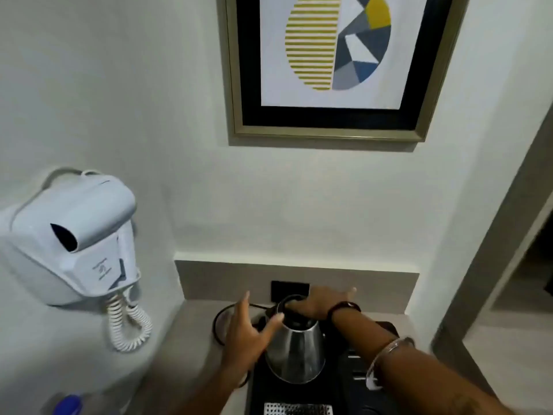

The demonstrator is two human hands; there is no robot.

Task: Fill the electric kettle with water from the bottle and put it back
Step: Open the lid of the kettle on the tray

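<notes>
A stainless steel electric kettle [296, 351] with a black lid stands on a black tray [260, 390] on the counter. My right hand [320, 302] lies on top of the kettle's lid, palm down, fingers wrapped over the lid's rim. My left hand [248, 330] is beside the kettle's left flank, fingers spread, thumb touching the upper body near the spout. A black cord [218, 319] loops behind the kettle. At the bottom left a blue bottle cap [70, 404] shows, blurred; the bottle below it is cut off by the frame.
A white wall-mounted hair dryer [71, 238] with a coiled cord hangs at the left. A black socket plate [289, 290] sits in the backsplash behind the kettle. A framed picture [329, 67] hangs above. A metal grille [297, 408] lies at the tray's front.
</notes>
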